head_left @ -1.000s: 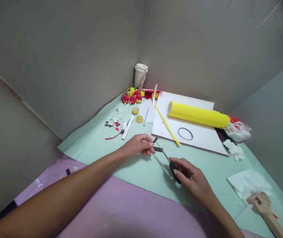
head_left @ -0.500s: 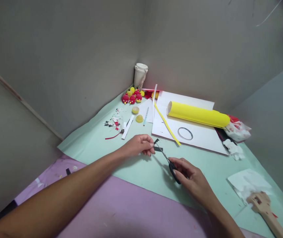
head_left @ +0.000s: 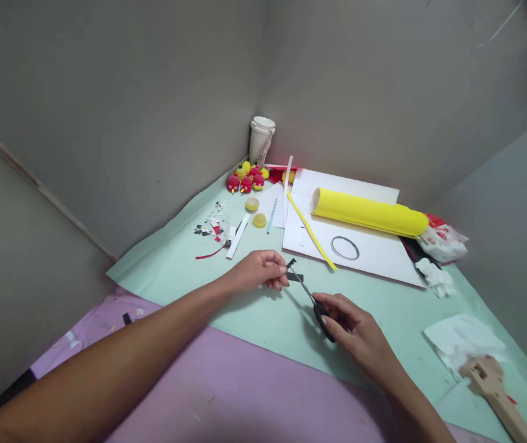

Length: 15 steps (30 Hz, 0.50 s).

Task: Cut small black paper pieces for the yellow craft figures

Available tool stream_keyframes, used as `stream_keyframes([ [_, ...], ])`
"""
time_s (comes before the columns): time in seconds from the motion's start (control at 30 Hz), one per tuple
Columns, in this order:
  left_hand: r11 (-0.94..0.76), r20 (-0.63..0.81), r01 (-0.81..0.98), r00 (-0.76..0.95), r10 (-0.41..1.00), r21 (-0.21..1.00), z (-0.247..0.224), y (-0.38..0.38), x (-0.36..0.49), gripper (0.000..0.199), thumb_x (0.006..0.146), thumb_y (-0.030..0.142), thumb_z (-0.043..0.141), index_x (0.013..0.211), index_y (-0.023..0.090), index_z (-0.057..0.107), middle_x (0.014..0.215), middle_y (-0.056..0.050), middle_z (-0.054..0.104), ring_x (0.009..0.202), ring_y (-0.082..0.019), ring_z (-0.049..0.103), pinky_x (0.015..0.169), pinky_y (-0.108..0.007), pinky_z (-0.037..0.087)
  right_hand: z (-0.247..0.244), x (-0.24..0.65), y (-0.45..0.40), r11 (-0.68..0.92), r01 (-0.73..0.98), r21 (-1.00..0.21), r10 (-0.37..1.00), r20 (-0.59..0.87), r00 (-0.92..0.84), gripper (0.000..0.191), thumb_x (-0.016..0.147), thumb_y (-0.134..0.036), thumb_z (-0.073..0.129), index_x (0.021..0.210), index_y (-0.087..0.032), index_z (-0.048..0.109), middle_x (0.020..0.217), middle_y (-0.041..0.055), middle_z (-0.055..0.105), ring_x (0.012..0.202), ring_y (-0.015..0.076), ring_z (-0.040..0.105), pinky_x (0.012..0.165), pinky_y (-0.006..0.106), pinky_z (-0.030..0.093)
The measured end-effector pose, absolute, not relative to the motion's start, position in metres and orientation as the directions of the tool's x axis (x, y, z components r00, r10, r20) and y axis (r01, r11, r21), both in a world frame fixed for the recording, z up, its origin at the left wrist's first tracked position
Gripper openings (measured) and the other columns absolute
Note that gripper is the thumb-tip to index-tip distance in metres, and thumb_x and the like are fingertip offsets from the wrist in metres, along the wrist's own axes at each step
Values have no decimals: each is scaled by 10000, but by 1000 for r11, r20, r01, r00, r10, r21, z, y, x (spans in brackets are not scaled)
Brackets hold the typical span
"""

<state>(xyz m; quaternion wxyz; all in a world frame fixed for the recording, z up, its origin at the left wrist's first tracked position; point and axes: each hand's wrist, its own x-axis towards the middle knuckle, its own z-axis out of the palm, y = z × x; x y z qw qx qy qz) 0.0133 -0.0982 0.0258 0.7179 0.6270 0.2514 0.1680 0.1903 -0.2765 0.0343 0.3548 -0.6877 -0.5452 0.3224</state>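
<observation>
My left hand [head_left: 263,270] pinches a small black piece [head_left: 291,263] between thumb and fingertips, above the pale green sheet. Black-handled scissors [head_left: 322,317] are in my right hand [head_left: 353,326], their blades pointing up and left to the black piece. The blade tips meet the piece close to my left fingertips; whether they are parted is too small to tell. Just below, a flat black strip [head_left: 296,277] lies on the sheet, its left end hidden behind my left fingers.
Behind my hands are paper scraps [head_left: 208,231], yellow discs [head_left: 259,220], red and yellow small figures [head_left: 245,184] and a white cup [head_left: 262,138]. A yellow roll [head_left: 369,213] and metal ring [head_left: 345,248] lie on white board [head_left: 383,267]. A glue gun [head_left: 489,378] lies at right.
The scissors and my right hand have shifted very slightly to the left. My left hand still holds the black piece in the same place.
</observation>
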Motion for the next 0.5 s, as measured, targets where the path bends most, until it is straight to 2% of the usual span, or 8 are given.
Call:
stream_keyframes([
  [0.5, 156, -146, 71, 825, 546, 985, 24, -97, 13, 191, 822, 334, 628, 847, 160, 554, 785, -67, 709, 617, -113, 600, 609, -273, 404, 34, 190, -276, -141, 507, -850, 979, -42, 201, 321, 873, -291, 556, 1173, -242, 657, 834, 3, 487, 738, 158, 491, 694, 287, 426],
])
